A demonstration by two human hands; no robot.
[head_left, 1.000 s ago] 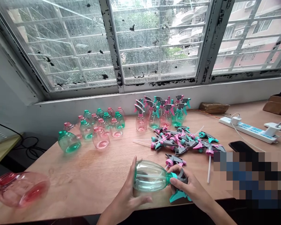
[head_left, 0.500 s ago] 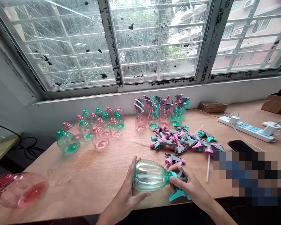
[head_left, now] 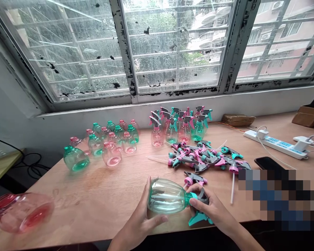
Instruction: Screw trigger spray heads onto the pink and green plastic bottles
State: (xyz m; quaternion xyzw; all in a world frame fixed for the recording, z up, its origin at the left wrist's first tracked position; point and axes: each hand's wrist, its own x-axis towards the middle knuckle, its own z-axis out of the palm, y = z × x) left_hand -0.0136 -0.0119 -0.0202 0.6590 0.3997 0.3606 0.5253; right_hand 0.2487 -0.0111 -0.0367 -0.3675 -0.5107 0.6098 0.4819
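Observation:
A clear green spray bottle (head_left: 167, 196) lies sideways between my hands near the table's front edge, its base to the left. My left hand (head_left: 145, 212) cups the base end, thumb along the lower side. At the neck, my right hand (head_left: 209, 204) grips the teal collar of the grey and teal spray head (head_left: 199, 217), which sits against the bottle's mouth. Just beyond lies a loose pink and grey spray head (head_left: 195, 179). Farther back is a pile of pink, teal and grey spray heads (head_left: 199, 157), some with dip tubes sticking out.
Open red and green bottles (head_left: 112, 155) stand at the back left; a red bottle (head_left: 23, 212) is at the near left. Bottles with spray heads fitted (head_left: 183, 134) stand by the wall. A power strip (head_left: 276, 143), phone (head_left: 269, 163) and cardboard box (head_left: 308, 115) are on the right.
My hands and the bottle stay almost in the same place. The left thumb shifts slightly along the bottle's underside; the right hand keeps its grip at the collar.

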